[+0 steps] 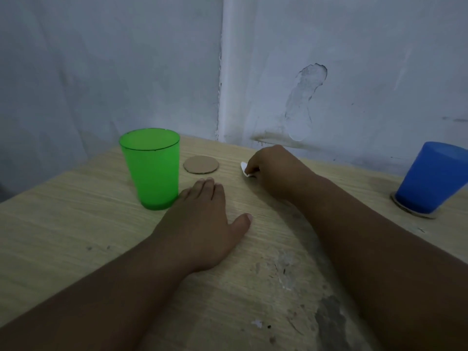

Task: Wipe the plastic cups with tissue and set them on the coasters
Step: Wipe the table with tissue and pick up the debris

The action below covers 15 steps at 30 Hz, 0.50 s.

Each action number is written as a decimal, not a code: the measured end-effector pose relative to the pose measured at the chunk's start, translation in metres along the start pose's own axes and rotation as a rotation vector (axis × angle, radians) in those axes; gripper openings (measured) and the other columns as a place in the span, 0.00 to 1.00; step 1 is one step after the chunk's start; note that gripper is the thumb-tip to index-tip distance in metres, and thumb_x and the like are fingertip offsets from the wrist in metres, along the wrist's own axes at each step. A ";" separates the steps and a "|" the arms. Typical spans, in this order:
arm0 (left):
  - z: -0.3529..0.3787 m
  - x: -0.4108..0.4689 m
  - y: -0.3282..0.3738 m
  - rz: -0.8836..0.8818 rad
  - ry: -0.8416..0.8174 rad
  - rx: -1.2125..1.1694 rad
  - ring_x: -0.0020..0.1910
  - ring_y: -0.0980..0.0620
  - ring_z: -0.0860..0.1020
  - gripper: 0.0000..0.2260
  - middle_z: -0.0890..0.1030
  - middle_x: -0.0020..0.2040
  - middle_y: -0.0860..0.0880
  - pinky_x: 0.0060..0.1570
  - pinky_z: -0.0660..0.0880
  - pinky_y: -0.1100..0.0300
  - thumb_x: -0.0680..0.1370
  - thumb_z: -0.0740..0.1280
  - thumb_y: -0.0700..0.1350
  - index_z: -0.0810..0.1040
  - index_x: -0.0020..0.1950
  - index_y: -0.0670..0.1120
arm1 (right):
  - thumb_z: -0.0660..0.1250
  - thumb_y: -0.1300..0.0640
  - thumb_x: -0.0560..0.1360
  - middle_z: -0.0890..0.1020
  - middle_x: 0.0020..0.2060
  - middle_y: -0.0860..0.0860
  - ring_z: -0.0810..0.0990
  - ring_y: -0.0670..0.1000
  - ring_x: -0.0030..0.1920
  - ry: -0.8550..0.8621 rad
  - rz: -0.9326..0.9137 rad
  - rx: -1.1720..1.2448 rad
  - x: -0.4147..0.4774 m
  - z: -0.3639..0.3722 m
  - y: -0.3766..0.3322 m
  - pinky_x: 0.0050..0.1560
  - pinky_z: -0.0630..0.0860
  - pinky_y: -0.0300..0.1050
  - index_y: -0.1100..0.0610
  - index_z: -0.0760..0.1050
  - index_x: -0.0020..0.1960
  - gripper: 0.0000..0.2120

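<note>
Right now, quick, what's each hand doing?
Left hand: open, flat on the table beside the green cup.
Right hand: closed, pinching the tissue.

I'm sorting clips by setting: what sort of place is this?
Probably a plain room at home, not certain: a worn wood-grain table pushed into a corner of chipped painted wall, with a green cup and a blue cup.

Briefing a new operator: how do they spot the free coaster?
Find the wall corner behind the table. In front of it, the free coaster lies flat between the green cup and the right hand pinching tissue. Unlike the second coaster under the blue cup, it carries nothing.
</note>
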<state>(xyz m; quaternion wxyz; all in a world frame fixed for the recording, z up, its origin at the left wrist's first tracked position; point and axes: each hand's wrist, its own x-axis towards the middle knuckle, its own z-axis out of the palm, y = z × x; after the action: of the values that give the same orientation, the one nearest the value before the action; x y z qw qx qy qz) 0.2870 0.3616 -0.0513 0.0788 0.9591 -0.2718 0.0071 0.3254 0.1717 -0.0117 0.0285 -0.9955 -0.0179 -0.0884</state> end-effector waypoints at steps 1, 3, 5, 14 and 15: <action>0.000 0.000 0.000 0.000 -0.004 0.001 0.81 0.50 0.46 0.40 0.47 0.83 0.46 0.79 0.47 0.52 0.79 0.47 0.69 0.47 0.82 0.44 | 0.64 0.63 0.76 0.84 0.51 0.54 0.82 0.55 0.52 0.000 -0.043 -0.001 -0.003 0.000 0.001 0.55 0.78 0.47 0.56 0.83 0.54 0.12; -0.001 -0.001 0.000 0.002 -0.007 0.001 0.81 0.51 0.46 0.40 0.47 0.83 0.46 0.79 0.47 0.52 0.79 0.47 0.69 0.47 0.82 0.44 | 0.64 0.63 0.78 0.85 0.52 0.51 0.82 0.51 0.53 -0.032 -0.105 0.020 -0.008 -0.002 0.004 0.56 0.75 0.38 0.55 0.84 0.54 0.11; -0.001 -0.002 0.001 0.001 -0.009 -0.003 0.81 0.51 0.46 0.40 0.47 0.83 0.46 0.79 0.47 0.52 0.79 0.47 0.69 0.47 0.82 0.44 | 0.65 0.60 0.79 0.84 0.54 0.47 0.81 0.47 0.54 -0.034 -0.136 0.060 -0.012 -0.006 0.005 0.49 0.68 0.26 0.53 0.84 0.56 0.11; -0.002 -0.002 0.003 -0.007 -0.001 -0.011 0.81 0.50 0.45 0.40 0.46 0.83 0.46 0.79 0.45 0.53 0.79 0.47 0.69 0.46 0.82 0.44 | 0.63 0.61 0.79 0.84 0.52 0.55 0.81 0.53 0.51 0.272 0.113 0.150 -0.006 0.012 0.022 0.50 0.72 0.40 0.55 0.83 0.57 0.13; -0.002 -0.003 0.003 -0.007 0.004 -0.015 0.81 0.50 0.45 0.40 0.46 0.83 0.46 0.79 0.45 0.53 0.79 0.47 0.68 0.46 0.82 0.44 | 0.64 0.62 0.79 0.84 0.51 0.55 0.81 0.54 0.51 0.269 0.152 0.142 0.000 0.015 0.024 0.51 0.73 0.41 0.56 0.84 0.57 0.12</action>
<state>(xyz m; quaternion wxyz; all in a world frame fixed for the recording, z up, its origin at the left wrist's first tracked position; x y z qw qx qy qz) 0.2828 0.3610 -0.0493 0.0865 0.9594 -0.2682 0.0069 0.3289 0.1483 -0.0273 0.1077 -0.9687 0.0552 -0.2170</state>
